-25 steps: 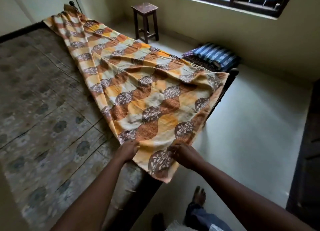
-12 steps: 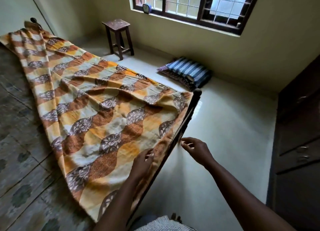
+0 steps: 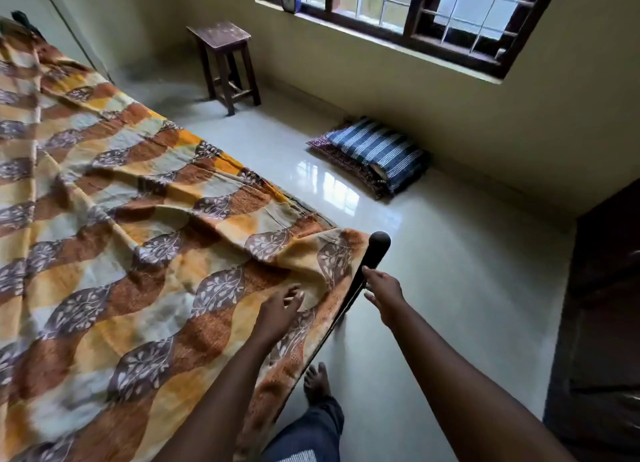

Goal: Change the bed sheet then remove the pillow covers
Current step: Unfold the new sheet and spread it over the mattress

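Hands shifted up to the bed (image 3: 333, 330) foot corner. Left hand (image 3: 280, 309) is loose-fingered over the bed sheet (image 3: 138, 253). Right hand (image 3: 382, 288) is at the corner post (image 3: 377, 247), grip unclear. Sheet is spread but looks untucked. Pillows (image 3: 377, 153) are on the floor, still covered.

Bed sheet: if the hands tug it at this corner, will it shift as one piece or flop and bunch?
Probably floppy: the sheet lies in wrinkles and folds near the left hand. Likely light, since its hem hangs thin over the side. It may snag on the post at the corner.
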Motion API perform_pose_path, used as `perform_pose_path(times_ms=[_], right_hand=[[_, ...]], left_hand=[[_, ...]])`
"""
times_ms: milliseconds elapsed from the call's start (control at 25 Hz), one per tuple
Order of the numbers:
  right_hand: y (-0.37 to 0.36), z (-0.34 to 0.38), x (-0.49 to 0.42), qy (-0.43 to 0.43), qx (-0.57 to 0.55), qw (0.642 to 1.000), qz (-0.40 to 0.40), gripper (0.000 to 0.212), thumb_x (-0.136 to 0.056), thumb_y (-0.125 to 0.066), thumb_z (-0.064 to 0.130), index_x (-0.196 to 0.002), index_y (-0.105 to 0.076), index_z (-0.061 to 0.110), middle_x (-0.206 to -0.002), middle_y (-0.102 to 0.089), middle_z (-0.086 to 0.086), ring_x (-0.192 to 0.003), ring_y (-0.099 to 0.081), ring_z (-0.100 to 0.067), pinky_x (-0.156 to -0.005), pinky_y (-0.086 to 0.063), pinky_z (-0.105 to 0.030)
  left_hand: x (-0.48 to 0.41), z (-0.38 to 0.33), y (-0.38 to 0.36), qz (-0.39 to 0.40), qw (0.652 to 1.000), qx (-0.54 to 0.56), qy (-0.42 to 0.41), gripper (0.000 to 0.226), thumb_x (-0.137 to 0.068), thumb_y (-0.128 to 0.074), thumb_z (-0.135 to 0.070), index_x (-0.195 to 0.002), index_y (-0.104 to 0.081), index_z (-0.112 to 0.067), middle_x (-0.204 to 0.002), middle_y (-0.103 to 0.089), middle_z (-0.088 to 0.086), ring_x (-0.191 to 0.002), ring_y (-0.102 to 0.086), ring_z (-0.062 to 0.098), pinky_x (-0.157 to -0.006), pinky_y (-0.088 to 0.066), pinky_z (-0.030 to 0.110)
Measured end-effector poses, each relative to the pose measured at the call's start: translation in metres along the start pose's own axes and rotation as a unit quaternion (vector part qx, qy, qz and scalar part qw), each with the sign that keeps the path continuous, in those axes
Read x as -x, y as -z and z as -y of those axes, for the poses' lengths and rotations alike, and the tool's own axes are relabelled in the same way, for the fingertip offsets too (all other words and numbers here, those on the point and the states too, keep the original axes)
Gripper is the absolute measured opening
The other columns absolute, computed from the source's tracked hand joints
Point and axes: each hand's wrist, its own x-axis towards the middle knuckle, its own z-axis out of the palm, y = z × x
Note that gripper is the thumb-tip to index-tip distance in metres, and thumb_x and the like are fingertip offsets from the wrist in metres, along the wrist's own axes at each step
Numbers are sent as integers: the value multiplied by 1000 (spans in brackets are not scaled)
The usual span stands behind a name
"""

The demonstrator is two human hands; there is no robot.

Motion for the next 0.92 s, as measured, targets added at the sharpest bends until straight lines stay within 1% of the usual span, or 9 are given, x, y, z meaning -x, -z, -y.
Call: perform_pose_path(times_ms=[240,360,440,480,600,640,680,760,920], right_hand=[[-47,2,-102,-137,75,988,-16,50,-79,-68,33,-119,-56,6,-121,-58,-16,-111,-55,-35,-96,-47,-44],[-53,15,-99,-11,178,984,-10,21,-83,-59,23,-104,-56,19,-99,-65,-10,-93,-60,-29,-81,-50,-34],[-52,35,-81,124,238,959,88,34,-87,-56,21,-121,-52,26,-98,-63,-5,-91,-59,-23,-77,-46,-31],[-53,46,-72,207,322,908,168,46,-88,-56,21,-132,-46,28,-101,-62,-3,-92,-59,-21,-76,-46,-31],[-62,70,-53,386,585,600,385,61,-90,-50,19,-145,-28,33,-107,-58,-12,-90,-56,-26,-68,-37,-29],[-62,77,-48,410,612,523,429,59,-92,-47,18,-146,-27,33,-101,-53,-14,-86,-53,-26,-67,-34,-30],[-60,83,-47,425,612,484,460,58,-94,-45,17,-146,-26,32,-96,-50,-13,-83,-50,-26,-67,-34,-31],[-52,93,-52,433,560,500,498,51,-94,-48,21,-143,-35,31,-104,-56,-10,-85,-55,-24,-69,-42,-32],[-42,121,-61,408,442,644,473,30,-93,-55,27,-122,-60,25,-114,-63,-3,-89,-63,-16,-73,-48,-25]], left_hand=[[-67,-28,-6,-16,997,11,76,32,-96,-49,-25,-126,-55,-16,-126,-57,4,-109,-52,14,-88,-40,23],[-77,-32,-3,-33,993,30,107,32,-96,-48,-29,-126,-54,-20,-131,-54,2,-118,-51,19,-93,-42,28],[-82,-38,-3,-57,985,92,134,30,-96,-48,-30,-126,-51,-26,-133,-52,4,-121,-50,22,-98,-43,35],[-84,-41,-4,-72,975,145,150,33,-94,-50,-31,-127,-49,-26,-135,-51,6,-121,-50,23,-97,-44,37],[-85,-49,-14,-133,915,303,232,81,-74,-71,-48,-139,-36,-14,-135,-48,8,-120,-50,26,-97,-46,41],[-83,-53,-18,-185,881,336,277,87,-71,-74,-47,-139,-34,-10,-130,-49,9,-116,-52,28,-96,-46,42],[-80,-59,-21,-250,839,369,311,79,-76,-72,-40,-137,-35,-5,-119,-52,11,-107,-55,28,-92,-47,40],[-74,-67,-25,-355,774,401,337,41,-88,-61,-31,-114,-48,-1,-84,-49,7,-74,-50,21,-74,-43,33],[-67,-84,-31,-422,764,392,292,35,-87,-62,-32,-69,-44,-7,-61,-22,-3,-53,-24,14,-53,-25,29]])
